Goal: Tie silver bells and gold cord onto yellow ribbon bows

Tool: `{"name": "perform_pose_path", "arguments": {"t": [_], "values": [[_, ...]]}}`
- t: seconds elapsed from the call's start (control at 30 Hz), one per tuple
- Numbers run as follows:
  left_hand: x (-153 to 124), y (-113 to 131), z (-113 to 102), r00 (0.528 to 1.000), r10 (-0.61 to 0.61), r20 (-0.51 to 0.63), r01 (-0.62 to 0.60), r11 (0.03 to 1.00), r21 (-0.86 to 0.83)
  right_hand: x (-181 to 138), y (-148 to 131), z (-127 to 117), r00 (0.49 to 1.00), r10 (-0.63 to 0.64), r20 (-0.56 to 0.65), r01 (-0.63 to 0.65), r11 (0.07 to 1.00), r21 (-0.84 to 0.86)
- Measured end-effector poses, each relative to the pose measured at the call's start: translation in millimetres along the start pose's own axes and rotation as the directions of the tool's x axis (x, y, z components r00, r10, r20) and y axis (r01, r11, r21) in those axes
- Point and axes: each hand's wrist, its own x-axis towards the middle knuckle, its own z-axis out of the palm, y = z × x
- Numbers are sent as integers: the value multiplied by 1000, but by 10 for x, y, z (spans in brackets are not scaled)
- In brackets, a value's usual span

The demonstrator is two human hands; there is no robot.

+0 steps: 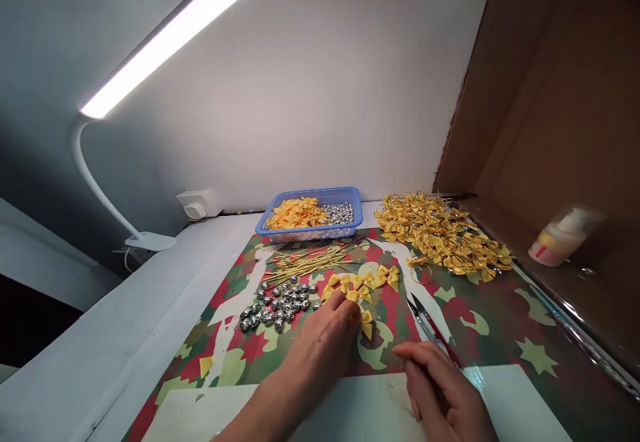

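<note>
My left hand (325, 339) reaches over a small group of yellow ribbon bows (387, 277), its fingers curled down among them. What those fingertips hold, if anything, is hidden. Lower right, my right hand (443, 389) is closed with thumb and forefinger near each other above a white sheet (493, 385); anything between them is too small to make out. A pair of pointed scissors (425, 322) lies just beyond the right hand. Shiny silver bells or beads (280, 305) are heaped left of the left hand, and thin gold ties (310, 261) lie behind them.
At the back stands a blue basket (359, 205) with yellow bows and small silver beads. A large pile of gold bows with loops (445, 235) lies at the right. A bottle (560, 239) stands by the cardboard wall (560, 95). A lit lamp (180, 42) hangs over the left.
</note>
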Motion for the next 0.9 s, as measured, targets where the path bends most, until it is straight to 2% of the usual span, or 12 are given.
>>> {"name": "perform_pose_path", "arguments": {"t": [0.13, 0.27, 0.3, 0.37, 0.43, 0.5, 0.57, 0.63, 0.77, 0.8, 0.83, 0.9], "values": [[-245, 52, -2, 992, 67, -106, -73, 996, -53, 54, -115, 41, 995, 89, 38, -88, 996, -9], [-568, 106, -43, 972, 138, -189, -166, 976, -142, 36, -286, 168, 967, 141, 211, -146, 989, 6], [-645, 112, -73, 969, 120, -217, -164, 967, -194, 20, -334, 201, 957, 148, 248, -155, 988, 8], [-783, 108, -152, 970, -7, -244, -86, 926, -368, -20, -427, 262, 940, 181, 289, -198, 980, 32], [-888, 78, -231, 969, -194, -154, 54, 772, -633, -68, -502, 319, 923, 233, 308, -263, 963, 60], [-956, 33, -282, 950, -308, 59, 209, 481, -852, -117, -550, 381, 908, 272, 319, -308, 949, 66], [-995, -10, -294, 922, -310, 232, 300, 196, -934, -161, -570, 451, 903, 274, 331, -311, 949, 61], [-1019, -40, -279, 910, -299, 287, 304, 10, -953, -194, -569, 524, 890, 273, 364, -323, 942, 85], [-1069, -78, -248, 884, -347, 312, 245, -222, -944, -220, -541, 643, 787, 335, 517, -502, 835, 223], [-1084, -92, -245, 878, -359, 315, 232, -257, -938, -224, -532, 664, 779, 338, 528, -520, 818, 244], [-1100, -109, -244, 876, -367, 313, 218, -279, -935, -231, -523, 682, 794, 331, 510, -506, 826, 251], [-1128, -146, -246, 878, -375, 298, 200, -280, -939, -257, -499, 708, 864, 310, 396, -422, 875, 236]]}}
